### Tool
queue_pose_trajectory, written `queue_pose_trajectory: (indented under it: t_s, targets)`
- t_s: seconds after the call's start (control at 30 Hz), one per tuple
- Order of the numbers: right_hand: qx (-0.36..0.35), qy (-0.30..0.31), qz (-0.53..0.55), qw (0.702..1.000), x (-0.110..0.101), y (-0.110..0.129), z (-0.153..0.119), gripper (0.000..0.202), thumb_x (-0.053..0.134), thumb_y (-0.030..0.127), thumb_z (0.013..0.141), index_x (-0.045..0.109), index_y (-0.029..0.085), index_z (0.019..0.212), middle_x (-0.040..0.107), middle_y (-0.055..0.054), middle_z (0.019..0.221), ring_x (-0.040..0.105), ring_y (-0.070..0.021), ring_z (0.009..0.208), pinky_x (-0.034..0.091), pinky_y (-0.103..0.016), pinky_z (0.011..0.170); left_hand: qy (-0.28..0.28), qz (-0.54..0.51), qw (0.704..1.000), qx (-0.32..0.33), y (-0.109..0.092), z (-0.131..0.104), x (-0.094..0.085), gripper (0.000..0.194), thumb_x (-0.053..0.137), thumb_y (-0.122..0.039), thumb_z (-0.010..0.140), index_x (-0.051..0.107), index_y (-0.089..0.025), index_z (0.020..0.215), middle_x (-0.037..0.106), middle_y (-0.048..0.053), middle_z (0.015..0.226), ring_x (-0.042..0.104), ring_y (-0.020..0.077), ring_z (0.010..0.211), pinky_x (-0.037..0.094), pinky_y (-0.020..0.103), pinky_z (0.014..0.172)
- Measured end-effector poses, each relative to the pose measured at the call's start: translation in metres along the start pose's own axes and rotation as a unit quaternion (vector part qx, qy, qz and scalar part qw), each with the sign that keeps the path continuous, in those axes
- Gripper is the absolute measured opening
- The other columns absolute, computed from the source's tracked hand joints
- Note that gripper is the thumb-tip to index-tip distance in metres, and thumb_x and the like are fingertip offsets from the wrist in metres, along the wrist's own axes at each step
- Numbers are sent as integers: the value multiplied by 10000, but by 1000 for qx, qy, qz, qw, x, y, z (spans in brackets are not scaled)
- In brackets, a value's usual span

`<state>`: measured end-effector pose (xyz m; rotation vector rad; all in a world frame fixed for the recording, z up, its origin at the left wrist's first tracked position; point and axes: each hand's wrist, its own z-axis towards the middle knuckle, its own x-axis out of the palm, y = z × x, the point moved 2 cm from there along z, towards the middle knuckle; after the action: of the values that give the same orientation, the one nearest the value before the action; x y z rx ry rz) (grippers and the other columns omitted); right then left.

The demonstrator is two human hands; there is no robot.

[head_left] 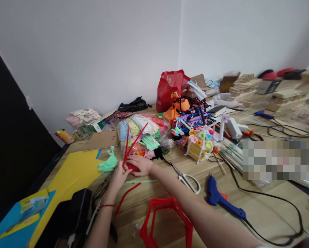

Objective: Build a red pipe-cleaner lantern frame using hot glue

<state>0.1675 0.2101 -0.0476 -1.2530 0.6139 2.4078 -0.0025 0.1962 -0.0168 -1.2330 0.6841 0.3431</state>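
My left hand (121,174) pinches two long red pipe cleaners (128,139), which stick up in a V above the fingers. Right beside it, my right hand (140,165) lies bent over a bundle of red pipe cleaners (133,167), gripping it; part of the bundle is hidden under the fingers. A loose red pipe cleaner (126,195) curves across the table near my left wrist. Below my right forearm stands a red angular frame (167,200) covered in pipe cleaner. A green fuzzy figure (108,161) sits left of my hands.
White-handled scissors (187,179) and a blue glue gun (221,199) with a trailing cable lie to the right. Behind my hands are bagged pipe cleaners (141,131), a flower-covered basket (199,150) and a red bag (170,88). Yellow card (72,168) and a black box (66,217) occupy the left.
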Motion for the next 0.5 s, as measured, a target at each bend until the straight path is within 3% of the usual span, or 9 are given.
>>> queue_pose_trajectory:
  t_s: [0.2,0.33,0.4,0.5]
  targets:
    - [2,0,9,1000,1,0,0,688,580,410,820,418,17,1360,398,-256,1450,315,-279,1390,299,-449,1116,-6,-30,1000,4,5,2,-4,252,561,-413,736,432,-217,828,528,-45,708,525,133,616,472,291,674]
    - [11,4,19,1000,-1,0,-1,710,589,414,815,400,26,1378,404,-251,1448,323,-280,1385,297,-454,1115,-7,-50,999,-6,-12,-7,-10,291,567,-450,723,451,-214,846,547,-36,713,548,142,621,494,309,686]
    - [17,3,24,1000,-3,1,0,728,589,412,814,376,29,1395,401,-251,1450,324,-281,1385,297,-457,1115,-27,-54,998,-25,-28,-24,-21,305,596,-477,703,463,-215,787,534,-40,663,550,152,611,495,310,667]
    - [28,2,35,999,-7,4,0,749,591,408,807,353,35,1411,405,-254,1447,335,-287,1380,299,-463,1113,-67,-56,994,-63,-53,-74,-44,341,633,-520,698,505,-212,770,580,-19,677,577,168,648,505,310,679]
